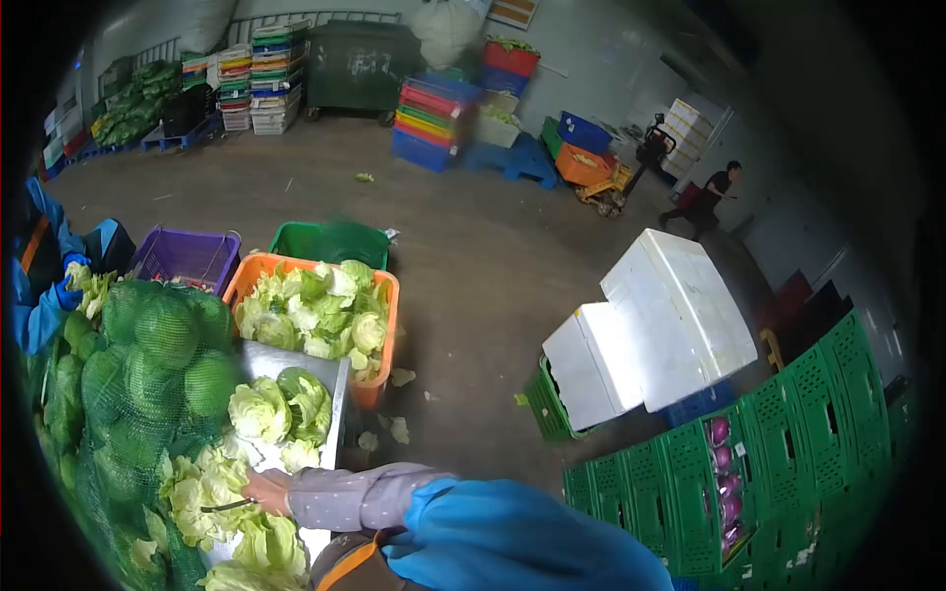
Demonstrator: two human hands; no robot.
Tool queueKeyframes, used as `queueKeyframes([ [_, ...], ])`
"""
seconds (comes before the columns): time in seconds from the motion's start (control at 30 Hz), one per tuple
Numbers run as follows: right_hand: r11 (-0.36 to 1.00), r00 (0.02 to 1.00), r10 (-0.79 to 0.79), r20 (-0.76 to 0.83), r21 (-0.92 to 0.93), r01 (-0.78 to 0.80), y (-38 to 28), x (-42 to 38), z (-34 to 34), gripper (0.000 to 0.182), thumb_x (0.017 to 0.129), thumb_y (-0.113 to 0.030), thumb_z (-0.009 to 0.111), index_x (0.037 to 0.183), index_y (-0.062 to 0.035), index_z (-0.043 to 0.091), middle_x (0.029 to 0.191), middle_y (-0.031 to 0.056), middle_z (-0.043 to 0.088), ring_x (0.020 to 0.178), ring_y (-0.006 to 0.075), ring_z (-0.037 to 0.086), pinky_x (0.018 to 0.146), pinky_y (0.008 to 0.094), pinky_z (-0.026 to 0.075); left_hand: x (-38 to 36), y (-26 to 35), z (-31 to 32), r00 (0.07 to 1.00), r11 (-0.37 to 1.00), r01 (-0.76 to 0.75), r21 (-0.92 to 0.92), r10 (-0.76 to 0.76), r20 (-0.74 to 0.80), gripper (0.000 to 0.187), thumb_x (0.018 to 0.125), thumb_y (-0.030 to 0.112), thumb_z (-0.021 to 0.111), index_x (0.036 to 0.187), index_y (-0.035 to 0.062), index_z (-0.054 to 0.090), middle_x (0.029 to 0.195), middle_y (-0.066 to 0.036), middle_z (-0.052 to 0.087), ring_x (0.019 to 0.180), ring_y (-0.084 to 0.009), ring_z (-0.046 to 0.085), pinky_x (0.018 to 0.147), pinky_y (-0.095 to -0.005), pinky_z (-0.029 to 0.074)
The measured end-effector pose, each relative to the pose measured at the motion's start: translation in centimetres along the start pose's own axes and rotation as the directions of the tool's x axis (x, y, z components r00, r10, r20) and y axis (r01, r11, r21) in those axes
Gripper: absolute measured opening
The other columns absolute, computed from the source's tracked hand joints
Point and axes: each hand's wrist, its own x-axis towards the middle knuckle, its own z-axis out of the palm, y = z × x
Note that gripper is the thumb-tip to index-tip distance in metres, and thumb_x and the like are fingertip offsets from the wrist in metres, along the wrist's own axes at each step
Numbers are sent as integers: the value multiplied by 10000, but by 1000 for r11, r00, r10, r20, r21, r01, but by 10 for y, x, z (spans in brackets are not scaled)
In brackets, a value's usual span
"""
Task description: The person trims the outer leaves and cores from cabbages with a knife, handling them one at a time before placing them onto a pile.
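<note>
From the head view, the right hand [270,491] is reaching in over the metal bench [301,362], looks curled around the near end of a thin dark tool [227,507], and sits right up against a loose, leafy lettuce head [202,488]. Honestly can't tell how tight the grip is, or exactly what that tool is. The left hand is out of view, so no clue what it's up to. There are two rounder lettuce heads [281,406] side by side further up the bench, plus more pale leaves [266,552] down near the person's apron [347,563]. Big green net bag [168,340] full of round green heads is crammed along the left side of the bench. Just past the far end there's an orange crate [393,330] heaped with lettuce and leaves, with a green crate [330,239] behind it and a purple crate [187,254] off to the left. Over at the left edge a co-worker's blue-gloved hand [72,281] is at some leafy lettuce [96,291] too. A few leaf scraps [399,429] are lying on the floor [463,325]. Across the way you've got white boxes [680,315] piled up, and green crates [788,433] with purple vegetables [727,483] showing in one gap. Someone in dark clothes [717,197] is way in the back, near a yellow pallet jack [613,192].
</note>
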Motion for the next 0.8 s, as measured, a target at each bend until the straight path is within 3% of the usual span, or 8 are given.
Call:
queueKeyframes([
  [0.17,844,985,-166,-34,511,160,-59,-30,-28,778,629,-318,822,1306,-146,478,1303,120,456,1162,319,483,967,403,423,-9,1,-21,967,936,232,-265,-191,170,732,836,588,524,1330,67,384,1235,-154,509,1141,-296,511,925,-473,437],
  [0.23,899,955,-297,-4,335,281,-72,-32,-11,826,627,-352,820,1351,-213,449,1356,152,449,1277,335,398,1037,420,367,-2,-12,-21,958,965,219,-140,-240,-154,596,890,601,418,1316,185,427,1239,-68,536,1058,-260,566,828,-485,493],
  [0.33,862,954,-286,92,459,214,-71,-30,8,495,725,-209,773,1184,-121,610,1155,177,600,1014,252,609,850,343,502,-2,1,-8,934,960,218,-173,-257,-248,725,862,463,595,1383,114,233,1258,-145,502,1029,-283,588,739,-443,525],
  [0.37,800,975,-45,220,592,-97,-62,-31,8,324,768,-101,725,1078,-44,648,989,132,667,820,160,651,700,267,524,-7,10,11,834,973,192,-125,-229,-502,834,820,397,678,1377,75,146,1310,-185,423,1098,-295,538,782,-483,522],
  [0.5,799,947,266,178,509,-321,-59,-12,-7,226,776,-98,703,978,-6,666,807,58,669,705,85,628,600,221,493,-4,-5,-1,915,952,-38,-303,-89,-393,716,820,216,703,1309,36,212,1253,-196,418,1110,-294,517,826,-417,543],
  [0.63,901,964,-239,-112,345,264,-110,-10,-17,193,742,-44,719,920,-4,657,897,82,645,660,110,609,550,223,467,-6,-10,7,909,945,-91,-314,-50,-414,672,825,179,695,1293,27,237,1239,-188,435,1101,-274,524,835,-394,539],
  [0.77,802,906,-422,-17,458,383,-90,10,1,235,698,-60,754,918,-50,675,853,64,665,646,144,611,564,255,473,-5,-15,9,884,965,-137,-223,17,-468,613,845,138,662,1295,33,259,1236,-177,448,1111,-263,524,866,-374,523],
  [0.8,870,955,-263,136,461,174,-80,16,-3,221,700,-97,756,907,-69,682,826,76,666,697,180,626,596,284,487,-5,-17,5,877,965,-139,-224,15,-480,598,856,129,646,1305,41,260,1237,-172,453,1119,-260,520,875,-373,517],
])
